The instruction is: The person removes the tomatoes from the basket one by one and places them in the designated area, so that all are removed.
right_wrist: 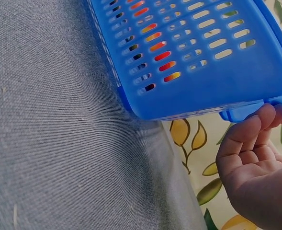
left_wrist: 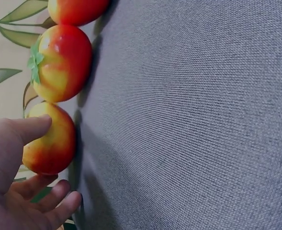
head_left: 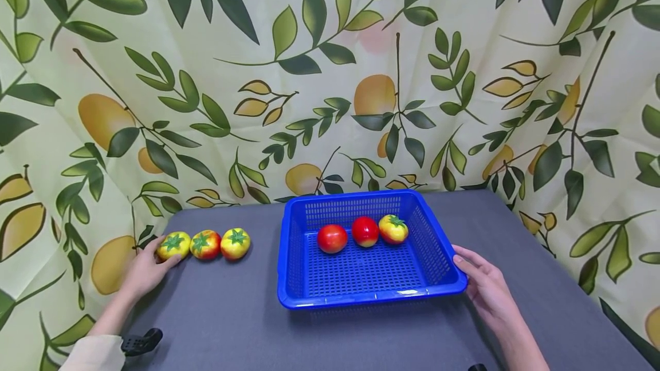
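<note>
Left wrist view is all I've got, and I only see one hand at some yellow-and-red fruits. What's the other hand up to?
Observer: The right hand grips a blue basket by its rim, at the corner nearest that hand.
Visitor: Oh, a basket! Is there anything in it?
Observer: Yes, the head view shows three tomato-like fruits lying inside.
Visitor: And the cut-off fruit at the top of my picture, does the row carry on past it?
Observer: No, in the head view that one ends the row, which is three long.
</note>
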